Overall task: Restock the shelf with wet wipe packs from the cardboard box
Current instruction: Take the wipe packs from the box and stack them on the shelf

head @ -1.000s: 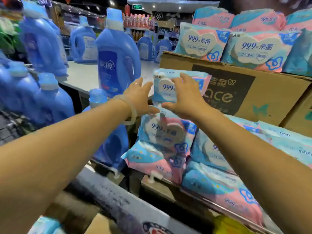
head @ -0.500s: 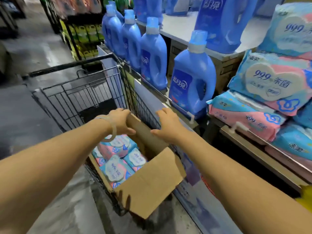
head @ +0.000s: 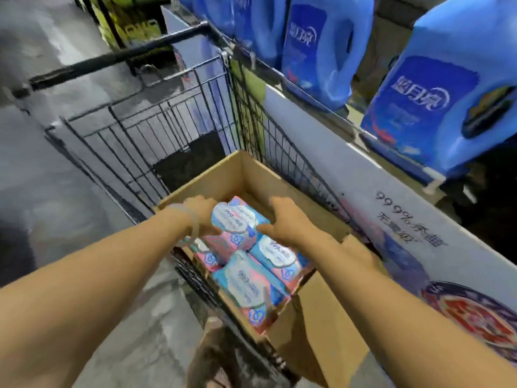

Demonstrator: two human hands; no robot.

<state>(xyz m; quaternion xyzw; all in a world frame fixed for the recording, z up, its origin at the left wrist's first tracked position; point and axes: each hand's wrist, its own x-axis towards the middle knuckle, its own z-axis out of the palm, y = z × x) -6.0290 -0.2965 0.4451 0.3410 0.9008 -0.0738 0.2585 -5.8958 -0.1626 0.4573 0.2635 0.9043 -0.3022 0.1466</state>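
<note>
An open cardboard box [head: 251, 175] sits in a black wire shopping cart [head: 156, 127]. Inside lie several pink-and-blue wet wipe packs [head: 251, 287]. My left hand [head: 200, 210] and my right hand [head: 285, 222] grip the topmost wet wipe pack [head: 237, 221] from its two sides, just above the others. A clear bangle rings my left wrist. The fingertips of both hands are hidden behind the pack.
Large blue detergent bottles [head: 316, 49] stand on the shelf at the upper right, behind a white printed shelf front [head: 391, 208]. The cart handle [head: 120, 56] crosses the upper left. Grey floor [head: 42, 169] lies to the left. A box flap [head: 327, 329] hangs toward me.
My hands left a pack on the shelf stack, swung down to the box in the cart, and now grip a pack inside it.
</note>
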